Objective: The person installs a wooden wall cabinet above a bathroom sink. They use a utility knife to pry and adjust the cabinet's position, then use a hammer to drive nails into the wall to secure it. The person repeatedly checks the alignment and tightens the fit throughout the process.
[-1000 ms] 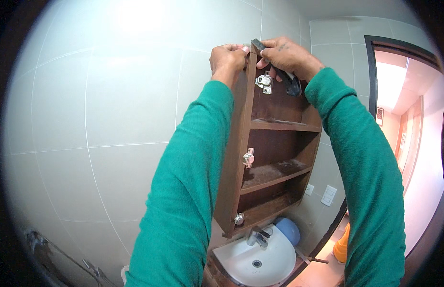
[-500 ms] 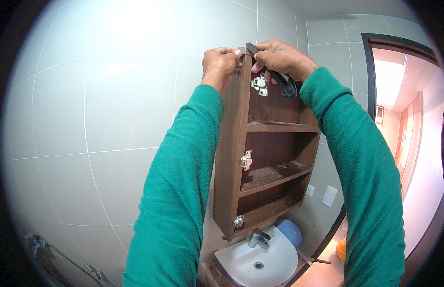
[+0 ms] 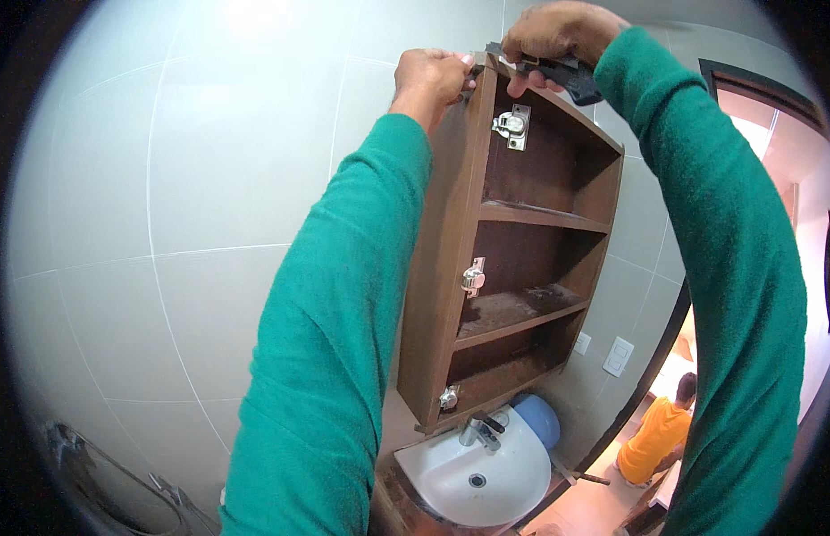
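A brown wooden wall cabinet (image 3: pixel 440 268) without a door hangs on the tiled wall, with two shelves inside. Three metal hinge plates sit on its left panel: the top one (image 3: pixel 511 125), the middle one (image 3: pixel 473 279) and the bottom one (image 3: pixel 448 397). My left hand (image 3: pixel 431 76) pinches the cabinet's top front corner. My right hand (image 3: pixel 553 31) grips a dark hand tool (image 3: pixel 571 79) whose tip lies on the top edge, right beside my left fingers. Both arms wear green sleeves.
A white washbasin (image 3: pixel 451 478) with a metal tap (image 3: pixel 480 431) stands under the cabinet, with a blue round object (image 3: pixel 540 415) behind it. Wall switches (image 3: pixel 619 355) are to the right. A person in an orange shirt (image 3: pixel 656 438) crouches by the doorway. A metal rail (image 3: pixel 120 473) runs along the lower left.
Both hands have stayed at the cabinet's top corner. The view has come closer and tilted, so the hands sit higher and the cabinet looks larger.
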A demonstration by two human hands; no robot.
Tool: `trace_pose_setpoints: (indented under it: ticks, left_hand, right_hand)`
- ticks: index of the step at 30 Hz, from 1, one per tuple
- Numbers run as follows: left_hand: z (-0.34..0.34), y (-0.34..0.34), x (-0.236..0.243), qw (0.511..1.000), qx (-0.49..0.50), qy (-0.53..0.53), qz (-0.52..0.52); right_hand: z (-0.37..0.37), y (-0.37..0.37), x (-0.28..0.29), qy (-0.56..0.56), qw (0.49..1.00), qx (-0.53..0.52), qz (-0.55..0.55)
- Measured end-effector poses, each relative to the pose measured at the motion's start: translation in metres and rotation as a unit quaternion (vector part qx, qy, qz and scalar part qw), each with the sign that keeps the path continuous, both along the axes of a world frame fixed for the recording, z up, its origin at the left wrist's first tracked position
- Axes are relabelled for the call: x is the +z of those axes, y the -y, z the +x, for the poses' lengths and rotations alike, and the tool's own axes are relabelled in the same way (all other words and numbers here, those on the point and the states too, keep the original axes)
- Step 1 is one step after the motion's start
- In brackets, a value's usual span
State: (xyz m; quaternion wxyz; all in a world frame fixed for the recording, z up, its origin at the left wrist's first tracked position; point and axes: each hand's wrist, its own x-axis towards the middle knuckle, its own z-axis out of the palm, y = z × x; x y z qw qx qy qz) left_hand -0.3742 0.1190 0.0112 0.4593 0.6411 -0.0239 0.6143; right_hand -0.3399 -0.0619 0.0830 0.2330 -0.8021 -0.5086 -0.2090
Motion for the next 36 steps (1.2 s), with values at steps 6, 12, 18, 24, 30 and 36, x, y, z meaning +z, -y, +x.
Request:
trace_pose_setpoints:
  ticks: [6, 12, 18, 24, 30, 36]
  left_hand:
    - [-0.005, -0.004, 0.000, 0.999, -0.008, -0.016, 0.028]
    - [-0.013, -0.013, -0.004, 0.999, 0.022, 0.001, 0.023]
    - [0.003, -0.009, 0.005, 0.999, -0.007, 0.000, 0.049]
    - [0.005, -0.024, 0.005, 0.998, 0.015, 0.015, 0.051]
    - [-0.001, -0.025, 0.019, 0.992, 0.098, -0.060, 0.052]
    - [-0.013, -0.012, 0.015, 0.705, 0.544, -0.271, 0.367]
  right_hand:
    - [-0.014, -0.009, 0.018, -0.030, 0.998, -0.028, -0.048]
    - [-0.025, -0.021, 0.019, -0.029, 0.995, -0.031, -0.091]
    - [-0.024, -0.006, 0.016, -0.017, 0.992, -0.067, -0.108]
    - [-0.028, -0.020, 0.019, 0.024, 0.987, -0.090, -0.134]
    - [-0.037, -0.018, 0.017, 0.021, 0.988, -0.087, -0.124]
    - [-0.027, -0.023, 0.019, 0.036, 0.990, -0.083, -0.105]
